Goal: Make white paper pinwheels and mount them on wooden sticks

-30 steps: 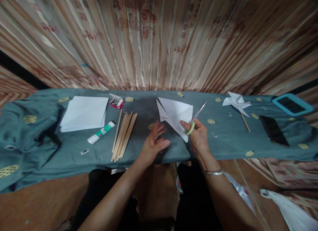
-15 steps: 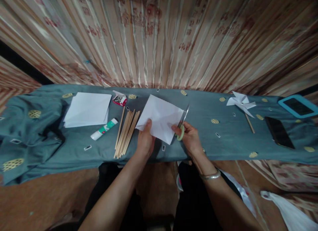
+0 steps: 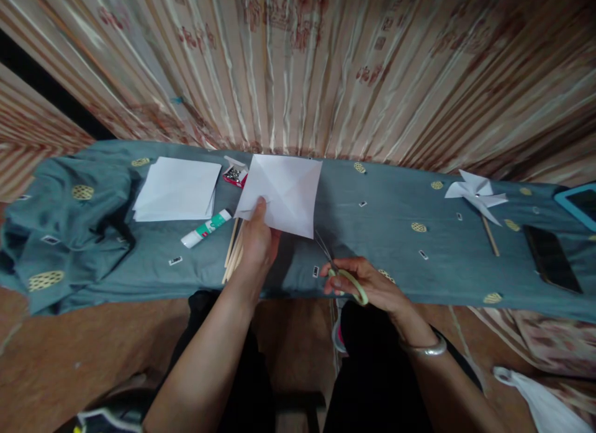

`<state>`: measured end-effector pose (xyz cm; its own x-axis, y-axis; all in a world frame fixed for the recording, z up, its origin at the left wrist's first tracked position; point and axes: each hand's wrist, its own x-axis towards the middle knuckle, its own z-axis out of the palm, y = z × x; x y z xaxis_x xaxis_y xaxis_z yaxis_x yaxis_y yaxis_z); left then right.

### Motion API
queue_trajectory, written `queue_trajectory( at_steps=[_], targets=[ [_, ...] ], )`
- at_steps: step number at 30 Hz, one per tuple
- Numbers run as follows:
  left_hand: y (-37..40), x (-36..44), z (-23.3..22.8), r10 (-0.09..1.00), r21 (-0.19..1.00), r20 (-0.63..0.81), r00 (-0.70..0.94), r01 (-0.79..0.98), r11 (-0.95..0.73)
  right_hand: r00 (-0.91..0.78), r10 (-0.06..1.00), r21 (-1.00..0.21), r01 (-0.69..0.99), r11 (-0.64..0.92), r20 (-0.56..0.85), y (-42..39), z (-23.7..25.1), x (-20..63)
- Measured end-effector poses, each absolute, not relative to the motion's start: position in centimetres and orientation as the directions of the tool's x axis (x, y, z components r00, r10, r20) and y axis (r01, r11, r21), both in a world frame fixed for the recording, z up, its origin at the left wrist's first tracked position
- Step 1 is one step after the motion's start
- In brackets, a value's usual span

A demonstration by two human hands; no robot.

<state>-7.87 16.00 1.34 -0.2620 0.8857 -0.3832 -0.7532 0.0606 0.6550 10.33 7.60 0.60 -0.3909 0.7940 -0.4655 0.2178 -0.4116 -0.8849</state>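
Note:
My left hand (image 3: pixel 257 243) pinches the lower left edge of a creased white paper square (image 3: pixel 284 192) and holds it up flat above the table. My right hand (image 3: pixel 365 284) sits near the table's front edge and grips scissors (image 3: pixel 342 273) by their pale green handle, with the thin blades pointing up-left toward the paper's lower right corner. The blades and the paper are apart. A bundle of wooden sticks (image 3: pixel 233 253) lies partly hidden under my left hand.
A stack of white sheets (image 3: pixel 179 189), a glue stick (image 3: pixel 206 228) and a red box of pins (image 3: pixel 235 174) lie at the left. A finished paper pinwheel (image 3: pixel 475 192), a black phone (image 3: pixel 550 258) and a blue-cased tablet (image 3: pixel 580 204) lie at the right on the teal cloth (image 3: pixel 382 234).
My left hand took the paper and lifted it up and to the left, unfolded flat. My right hand let go of the paper and drew back toward me with the scissors.

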Motion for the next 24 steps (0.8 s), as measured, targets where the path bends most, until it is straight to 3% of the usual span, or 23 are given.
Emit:
queue_trajectory(
  at_steps=[24],
  targets=[
    [15.4,-6.5,0.7,0.915,0.699,-0.354,-0.191,-0.704,0.123,-0.357,0.785,-0.862,0.202,-0.465,-0.507,8.0,1.1,9.9]
  ],
)
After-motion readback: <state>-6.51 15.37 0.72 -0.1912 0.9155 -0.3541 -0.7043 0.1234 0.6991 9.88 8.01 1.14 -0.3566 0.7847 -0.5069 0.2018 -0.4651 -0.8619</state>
